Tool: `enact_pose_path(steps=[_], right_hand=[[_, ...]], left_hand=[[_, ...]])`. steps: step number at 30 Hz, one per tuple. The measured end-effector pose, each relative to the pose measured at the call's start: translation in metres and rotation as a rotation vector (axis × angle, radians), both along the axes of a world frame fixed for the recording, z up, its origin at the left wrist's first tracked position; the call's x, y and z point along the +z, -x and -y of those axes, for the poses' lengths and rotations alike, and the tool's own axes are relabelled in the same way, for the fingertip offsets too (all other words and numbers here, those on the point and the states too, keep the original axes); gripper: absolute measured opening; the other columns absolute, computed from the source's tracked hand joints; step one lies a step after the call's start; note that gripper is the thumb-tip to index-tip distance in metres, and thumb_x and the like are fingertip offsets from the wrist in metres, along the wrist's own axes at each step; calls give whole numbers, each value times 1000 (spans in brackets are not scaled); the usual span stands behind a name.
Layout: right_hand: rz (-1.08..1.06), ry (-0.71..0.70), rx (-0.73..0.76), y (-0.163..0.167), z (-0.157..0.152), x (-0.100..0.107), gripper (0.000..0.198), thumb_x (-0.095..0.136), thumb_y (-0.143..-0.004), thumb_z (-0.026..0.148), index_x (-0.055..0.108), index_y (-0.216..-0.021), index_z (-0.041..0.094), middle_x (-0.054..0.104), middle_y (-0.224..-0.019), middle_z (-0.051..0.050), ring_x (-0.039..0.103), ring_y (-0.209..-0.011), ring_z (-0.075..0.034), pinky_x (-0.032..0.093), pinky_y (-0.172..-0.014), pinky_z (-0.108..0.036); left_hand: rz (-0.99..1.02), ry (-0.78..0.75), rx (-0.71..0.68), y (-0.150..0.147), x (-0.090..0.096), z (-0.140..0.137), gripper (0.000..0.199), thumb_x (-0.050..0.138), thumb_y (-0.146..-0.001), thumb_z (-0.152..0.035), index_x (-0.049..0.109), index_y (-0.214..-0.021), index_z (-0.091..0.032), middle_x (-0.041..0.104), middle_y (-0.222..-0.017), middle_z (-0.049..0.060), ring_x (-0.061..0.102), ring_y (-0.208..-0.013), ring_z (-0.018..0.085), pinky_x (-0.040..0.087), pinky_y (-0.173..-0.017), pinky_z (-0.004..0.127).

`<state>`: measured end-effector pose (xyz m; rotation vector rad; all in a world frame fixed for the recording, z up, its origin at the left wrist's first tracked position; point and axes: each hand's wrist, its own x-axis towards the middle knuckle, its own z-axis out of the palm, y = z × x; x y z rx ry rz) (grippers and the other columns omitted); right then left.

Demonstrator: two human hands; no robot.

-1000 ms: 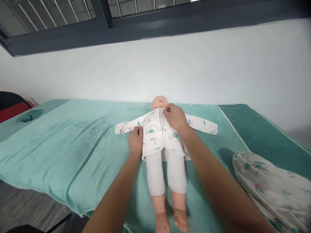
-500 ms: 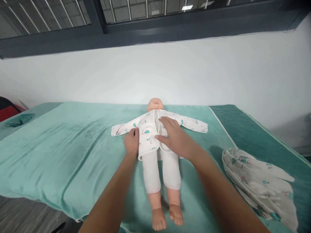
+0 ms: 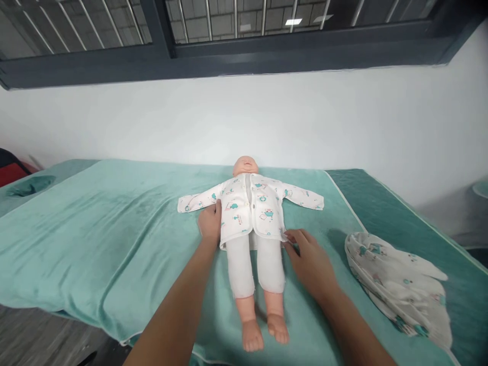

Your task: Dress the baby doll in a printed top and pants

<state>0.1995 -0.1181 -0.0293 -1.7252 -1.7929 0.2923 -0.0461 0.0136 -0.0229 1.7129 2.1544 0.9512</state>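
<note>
A baby doll (image 3: 246, 165) lies on its back, head toward the wall, with its arms spread in the sleeves. It wears a white printed baby jacket (image 3: 267, 203), the front edges meeting at the middle, and white trousers (image 3: 239, 267); its feet are bare. My left hand (image 3: 209, 221) is closed at the jacket's left side, just below the sleeve, thumb along the edge and the other fingers partly hidden. At the lower right corner of the jacket, thumb and fingers of my right hand (image 3: 307, 254) pinch the hem.
A green sheet (image 3: 95, 223) covers the bed surface. To the right lies a crumpled white printed cloth garment (image 3: 400, 284). The white wall (image 3: 244, 117) stands behind, below a dark window frame (image 3: 267, 58). A red and black item (image 3: 11, 170) is at the far left.
My right hand has moved from the jacket's front down and right to its lower right corner and now pinches the hem. My left hand stays at the jacket's left side.
</note>
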Motion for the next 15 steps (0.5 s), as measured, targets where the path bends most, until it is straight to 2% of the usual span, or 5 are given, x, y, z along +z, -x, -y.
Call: enact_pose_path(steps=[6, 9, 11, 14, 15], right_hand=[[-175, 70, 55, -8, 2, 12, 14, 53, -88, 36, 62, -85, 25, 67, -84, -5, 61, -76, -24, 47, -70, -38], [-512, 144, 86, -21, -5, 19, 23, 64, -84, 44, 68, -94, 25, 72, -96, -5, 66, -88, -24, 52, -78, -37], [-825, 137, 19, -26, -21, 21, 27, 71, -79, 44, 71, -98, 25, 73, -106, -5, 66, -102, -26, 54, -87, -38], [-1302, 151, -78, -20, -58, 21, 17, 72, -80, 35, 70, -93, 24, 73, -105, -5, 64, -111, -22, 53, -98, -35], [-1368, 170, -70, -15, -71, 21, 13, 69, -82, 33, 69, -92, 24, 73, -104, -5, 65, -111, -20, 53, -99, -34]], left_hand=[[25, -14, -1, 0, -1, -1, 65, 24, -98, -57, 62, -59, -20, 66, -65, 12, 58, -62, 24, 29, -59, 33], [45, -7, -6, 0, -1, -1, 66, 22, -97, -60, 60, -59, -21, 65, -64, 11, 57, -62, 24, 28, -59, 33], [51, 10, -11, 0, -1, -1, 68, 21, -96, -62, 61, -60, -21, 64, -64, 12, 57, -62, 25, 29, -59, 33], [54, 16, -22, -1, 0, -1, 70, 19, -95, -64, 62, -62, -21, 65, -65, 13, 58, -65, 26, 31, -62, 34], [60, 12, -27, 0, 0, -1, 70, 19, -95, -65, 62, -62, -21, 65, -66, 13, 58, -66, 27, 32, -62, 34]])
